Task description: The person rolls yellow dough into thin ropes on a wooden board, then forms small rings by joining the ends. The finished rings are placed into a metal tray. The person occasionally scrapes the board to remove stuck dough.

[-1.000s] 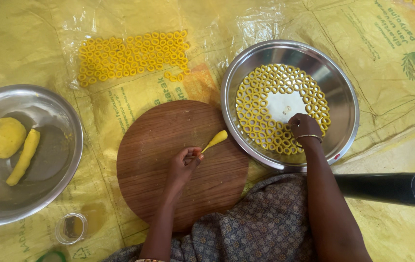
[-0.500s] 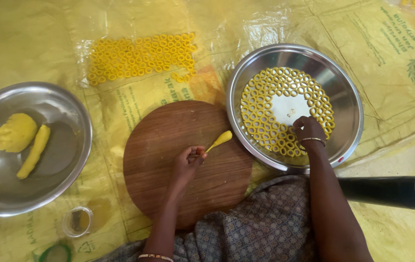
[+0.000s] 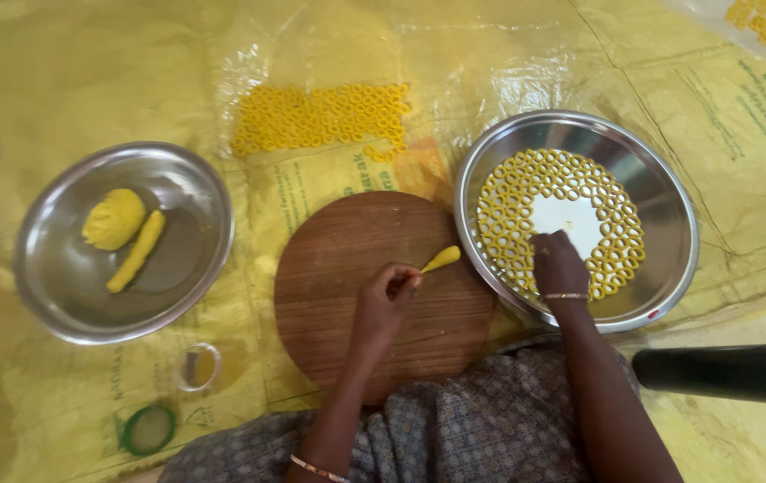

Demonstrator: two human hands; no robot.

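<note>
Left hand (image 3: 387, 300): fingers pinched narrow on one end of a short yellow dough strip (image 3: 441, 260); the strip's free end points toward the right steel plate. The hand sits over the round wooden board (image 3: 338, 268), near the board's right edge.

Right hand (image 3: 559, 264): fingers curled down, tips resting among the yellow dough rings (image 3: 508, 210) in the right steel plate (image 3: 669, 206). Cannot tell whether it pinches a ring or only presses on one. A thin bangle shows at the wrist.

Rings in the plate form a broad band around a bare patch in its middle; the hand is at the band's near edge.

Surface: yellow plastic sheet (image 3: 88, 80) spread on the floor, carrying everything. Toward its far edge, beyond the board, lies a second batch of rings (image 3: 320, 116) in rows. Toward its left edge, a steel bowl (image 3: 52, 286) holds a dough lump (image 3: 114, 218) and a dough roll (image 3: 136, 251), touching side by side. Near the sheet's near-left corner: a small clear lid (image 3: 198, 367) and a green ring (image 3: 148, 429). At the right edge, a black cylinder (image 3: 723, 372) lies on its side.
</note>
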